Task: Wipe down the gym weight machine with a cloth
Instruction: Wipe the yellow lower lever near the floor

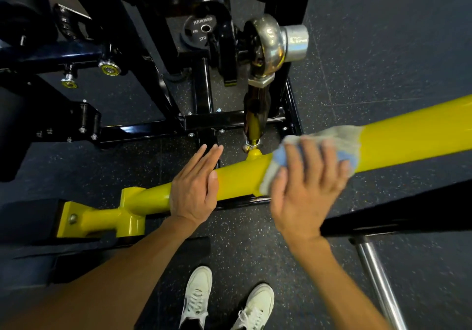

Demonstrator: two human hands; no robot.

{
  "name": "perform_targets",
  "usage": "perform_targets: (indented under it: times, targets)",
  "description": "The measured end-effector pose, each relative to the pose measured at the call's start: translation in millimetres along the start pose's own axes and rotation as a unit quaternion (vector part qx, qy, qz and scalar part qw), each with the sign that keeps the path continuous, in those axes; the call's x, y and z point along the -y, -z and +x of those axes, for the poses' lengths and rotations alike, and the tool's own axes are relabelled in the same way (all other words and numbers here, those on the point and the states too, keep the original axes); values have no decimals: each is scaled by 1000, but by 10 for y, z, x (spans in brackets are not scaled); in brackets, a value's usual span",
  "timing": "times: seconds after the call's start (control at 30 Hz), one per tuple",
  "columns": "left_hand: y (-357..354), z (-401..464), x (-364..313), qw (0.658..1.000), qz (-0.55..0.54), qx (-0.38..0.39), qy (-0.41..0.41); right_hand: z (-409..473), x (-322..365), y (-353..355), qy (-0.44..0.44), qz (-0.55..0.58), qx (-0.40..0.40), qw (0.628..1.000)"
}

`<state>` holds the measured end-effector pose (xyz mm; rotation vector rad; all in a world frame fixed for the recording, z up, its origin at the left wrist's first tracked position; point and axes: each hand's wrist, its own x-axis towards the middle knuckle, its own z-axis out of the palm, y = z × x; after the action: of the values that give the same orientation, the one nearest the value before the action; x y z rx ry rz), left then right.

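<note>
A thick yellow lever arm (408,135) of the black weight machine (153,79) runs from lower left to upper right across the view. My right hand (306,189) presses a grey and blue cloth (342,138) onto the top of this arm, fingers spread flat over the cloth; the hand is motion-blurred. My left hand (196,184) rests flat on the yellow arm to the left of the cloth, fingers straight and together. A bare stretch of yellow tube (240,176) lies between the two hands.
A chrome weight horn (293,41) and a black weight plate (201,30) stand behind the arm. A black bar (398,214) with a chrome tube (378,278) crosses at lower right. My white shoes (224,301) stand on speckled rubber floor (383,61).
</note>
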<state>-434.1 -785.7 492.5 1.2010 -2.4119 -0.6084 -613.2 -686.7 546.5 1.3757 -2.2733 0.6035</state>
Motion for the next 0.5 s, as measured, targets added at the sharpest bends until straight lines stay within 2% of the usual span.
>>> perform_targets:
  times: [0.07, 0.17, 0.27, 0.33, 0.4, 0.47, 0.5]
  targets:
    - [32, 4, -30, 1000, -15, 14, 4, -183, 231, -93, 61, -3, 43, 997]
    - [135, -2, -73, 998, -41, 39, 31, -232, 288, -135, 109, -17, 59, 992]
    - [329, -142, -41, 995, 11, 43, 92, -204, 114, -60, 170, -26, 56, 984]
    - [497, -248, 30, 986, 76, 55, 141, -206, 117, 1, 159, -11, 63, 985]
    - [662, -382, 100, 975, 125, 71, 167, -227, 282, -2, 92, 5, 60, 994]
    - [849, -561, 173, 976, 128, 71, 163, -263, 530, -49, 61, 17, 73, 995]
    - [938, -647, 222, 978, 117, 72, 158, -297, 641, -88, 82, 17, 91, 992]
